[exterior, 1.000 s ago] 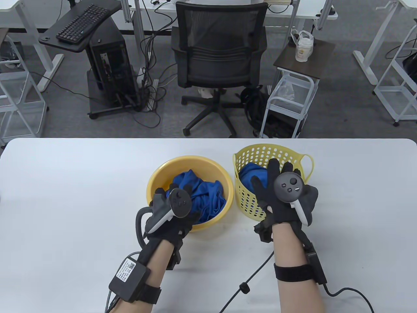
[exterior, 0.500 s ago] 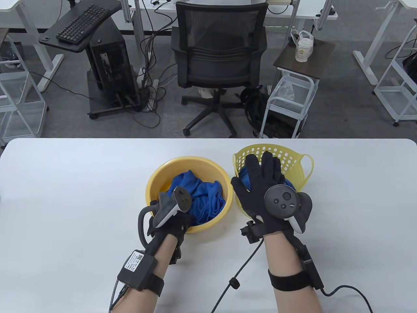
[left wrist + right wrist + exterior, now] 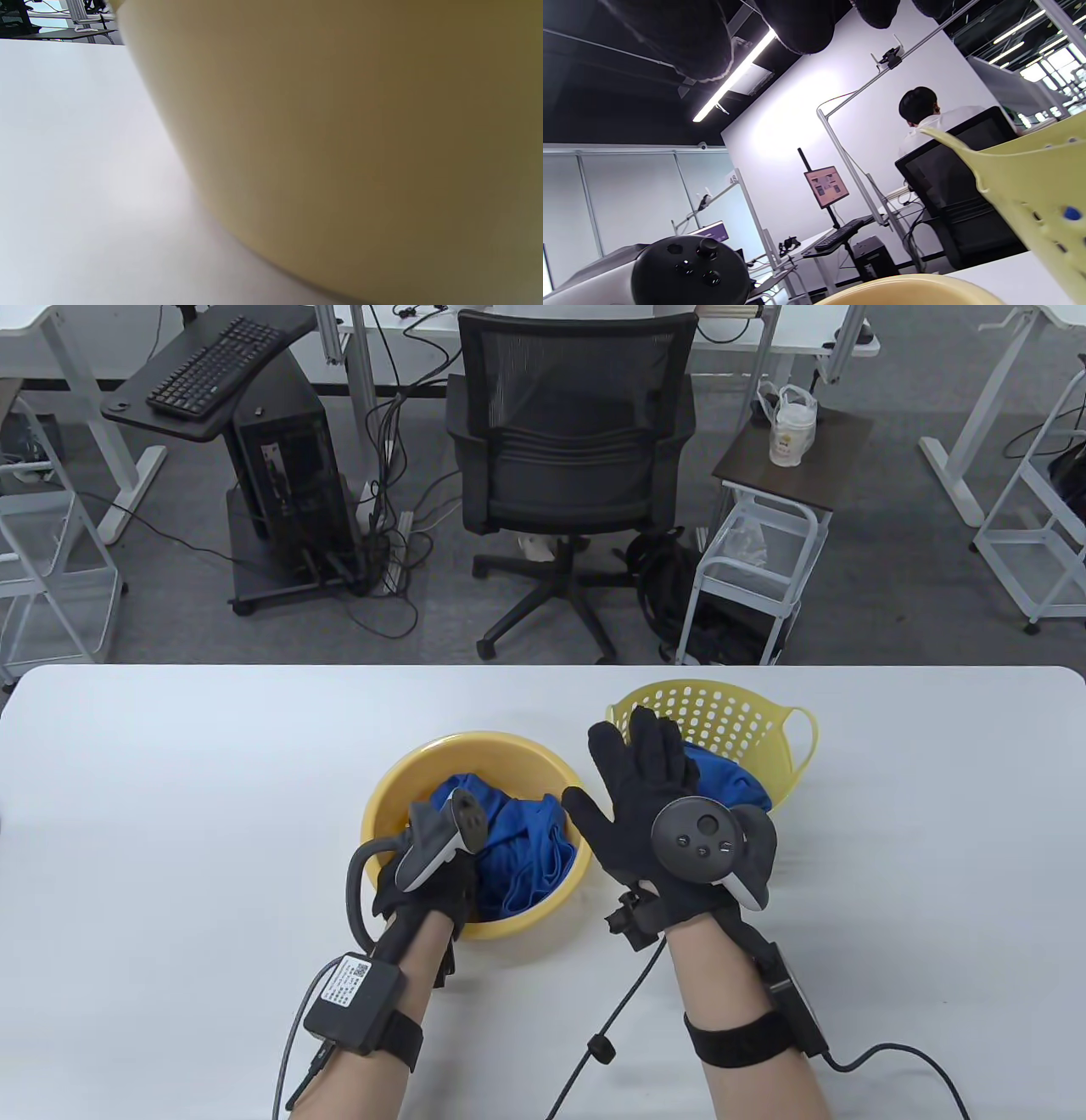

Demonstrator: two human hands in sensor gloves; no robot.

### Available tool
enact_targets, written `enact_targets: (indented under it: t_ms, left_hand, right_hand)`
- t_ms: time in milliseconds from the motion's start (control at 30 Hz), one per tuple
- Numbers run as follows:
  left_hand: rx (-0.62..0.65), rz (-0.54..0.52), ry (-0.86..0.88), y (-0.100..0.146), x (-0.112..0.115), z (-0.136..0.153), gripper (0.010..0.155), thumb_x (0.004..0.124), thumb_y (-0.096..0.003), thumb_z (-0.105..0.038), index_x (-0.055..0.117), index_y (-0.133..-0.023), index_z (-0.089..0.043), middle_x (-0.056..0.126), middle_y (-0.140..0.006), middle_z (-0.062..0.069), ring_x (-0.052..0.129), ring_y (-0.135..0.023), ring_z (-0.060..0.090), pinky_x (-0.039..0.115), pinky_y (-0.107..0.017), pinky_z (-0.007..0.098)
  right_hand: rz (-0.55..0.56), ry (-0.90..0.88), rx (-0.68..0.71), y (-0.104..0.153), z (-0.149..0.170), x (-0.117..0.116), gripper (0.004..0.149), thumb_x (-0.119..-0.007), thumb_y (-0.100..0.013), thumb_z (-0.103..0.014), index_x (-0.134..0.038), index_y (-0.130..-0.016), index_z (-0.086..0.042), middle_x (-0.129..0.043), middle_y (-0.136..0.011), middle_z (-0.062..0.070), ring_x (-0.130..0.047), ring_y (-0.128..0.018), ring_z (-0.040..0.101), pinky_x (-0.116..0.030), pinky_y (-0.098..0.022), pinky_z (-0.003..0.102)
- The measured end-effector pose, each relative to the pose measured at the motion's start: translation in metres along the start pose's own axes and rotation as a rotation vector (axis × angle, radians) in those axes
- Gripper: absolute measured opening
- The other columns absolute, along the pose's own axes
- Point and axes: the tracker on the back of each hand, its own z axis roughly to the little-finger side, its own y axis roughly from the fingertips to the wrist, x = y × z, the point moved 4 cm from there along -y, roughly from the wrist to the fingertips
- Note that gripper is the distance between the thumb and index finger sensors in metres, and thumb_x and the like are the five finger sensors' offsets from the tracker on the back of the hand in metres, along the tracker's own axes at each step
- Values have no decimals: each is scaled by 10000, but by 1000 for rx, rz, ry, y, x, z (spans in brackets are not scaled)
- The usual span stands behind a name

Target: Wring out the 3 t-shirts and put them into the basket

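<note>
My left hand (image 3: 428, 869) grips the yellow basin's (image 3: 386, 806) near rim, blue t-shirts (image 3: 522, 840) inside; my right hand (image 3: 657, 814), fingers spread, hovers beside the basket (image 3: 747, 712) holding another t-shirt (image 3: 730, 785).

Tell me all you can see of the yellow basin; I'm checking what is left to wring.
The yellow basin is a round, smooth, plastic-looking tub standing upright on the white table, left of the perforated basket. Crumpled blue cloth lies in it. The left hand is at its near rim; the grip is hidden. The left wrist view shows only its plain outer wall.
</note>
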Motion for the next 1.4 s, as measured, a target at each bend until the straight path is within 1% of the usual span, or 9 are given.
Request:
enact_targets:
  t_ms: [300,433,600,733,967,1067,1167,1233,1400]
  left_hand:
    - [250,95,619,29,-49,17,449,730,-629,-439,731,-1026,-231,1023,-826,52,1085,-574,186,782,-651,453]
    - [485,51,991,52,-79,21,455,702,-638,-429,680,-1033,-202,915,-973,93,1020,-739,250,710,-706,519]
    - [911,-51,1503,98,-123,27,454,653,-651,-475,599,-1069,-305,774,-1129,0,791,-1029,310,598,-781,573]
    - [1214,13,1544,139,-149,28,452,582,-685,-533,483,-1109,-411,629,-1232,-124,555,-1195,242,423,-871,576]
    - [1599,-35,1477,233,-179,11,454,571,-667,-563,490,-1102,-466,648,-1232,-197,568,-1210,169,359,-879,577]
    - [1683,45,1463,251,-178,-1,453,584,-663,-559,503,-1099,-467,652,-1232,-198,561,-1212,170,338,-882,579]
    - [1673,25,1472,251,-178,-1,454,592,-662,-558,511,-1098,-462,649,-1232,-187,555,-1204,180,355,-882,588]
    - [1664,-34,1503,246,-181,9,455,586,-662,-564,504,-1098,-460,651,-1231,-181,575,-1198,185,383,-881,594]
    - [1521,-305,1815,216,-188,71,479,543,-663,-549,424,-1099,-395,624,-1208,-120,658,-1152,175,490,-879,576]
  right_hand:
    - [-8,-31,-19,-2,6,2,735,-737,-637,-474,-480,-1153,-18,-296,-1135,448,-289,-970,747,-346,-559,892]
    - [-66,-42,-48,-3,13,-2,774,-744,-635,-488,-429,-1164,-19,-289,-1133,455,-299,-966,753,-351,-559,892]
    - [-33,-210,134,-4,0,-4,1002,-839,-546,-553,-225,-1160,-51,-255,-1140,445,-310,-982,748,-386,-582,889]
    - [-145,-234,134,-4,-2,-20,1107,-868,-499,-586,-161,-1145,-31,-216,-1142,449,-267,-988,747,-364,-589,894]
    - [-471,-145,161,-1,-13,-89,1195,-911,-434,-602,-197,-1149,36,-200,-1140,460,-194,-975,751,-312,-572,905]
    - [-590,-141,239,8,-30,-125,1151,-896,-450,-611,-168,-1156,-66,-178,-1137,459,-187,-961,756,-317,-562,903]
    - [-639,-239,267,14,-45,-147,769,-850,-552,-505,-449,-1141,-215,-271,-1147,422,-225,-963,736,-332,-564,884]
    - [-562,-295,228,10,-45,-137,535,-827,-586,-389,-693,-1044,-147,-398,-1138,402,-314,-966,728,-372,-572,870]
    - [-246,-516,-36,-9,20,-59,505,-810,-607,-298,-711,-1015,-18,-569,-1073,419,-589,-871,764,-594,-519,846]
